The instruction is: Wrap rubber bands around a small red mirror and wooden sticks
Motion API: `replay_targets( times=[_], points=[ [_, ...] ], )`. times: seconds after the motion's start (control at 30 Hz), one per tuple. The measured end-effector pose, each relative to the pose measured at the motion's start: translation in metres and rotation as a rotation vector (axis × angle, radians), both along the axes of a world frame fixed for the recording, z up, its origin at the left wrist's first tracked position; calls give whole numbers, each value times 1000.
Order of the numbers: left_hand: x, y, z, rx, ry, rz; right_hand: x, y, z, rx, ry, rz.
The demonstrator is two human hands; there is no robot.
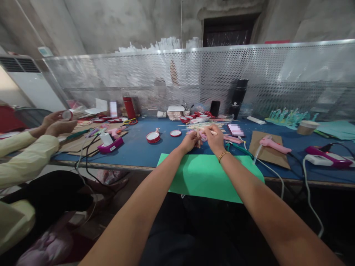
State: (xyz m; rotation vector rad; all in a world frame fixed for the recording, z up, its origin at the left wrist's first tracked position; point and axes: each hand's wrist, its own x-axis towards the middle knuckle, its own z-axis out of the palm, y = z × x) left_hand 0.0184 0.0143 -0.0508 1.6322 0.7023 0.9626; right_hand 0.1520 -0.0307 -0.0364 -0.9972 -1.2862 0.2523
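Head view: our right hand (215, 139) is gripping a pale stick (213, 132), its visible end running roughly crosswise; our left hand (189, 143) is bending farther off to the left, its hold unclear, and pink pieces (204, 137) are lying between our hands on the bench (133, 147)

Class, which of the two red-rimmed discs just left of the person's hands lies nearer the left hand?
The flatter disc on the right; the other disc looks thicker and lies farther from the left hand.
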Motion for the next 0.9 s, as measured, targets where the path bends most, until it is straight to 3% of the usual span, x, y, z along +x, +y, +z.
replay_targets(
  times=[0.73,0.9],
  points=[
    [2,-1,1,-31,-7,16,0,2,-1,-6,-14,32],
    [1,1,0,-22,3,16,2,8,-4,-17,64,-2]
  ],
)
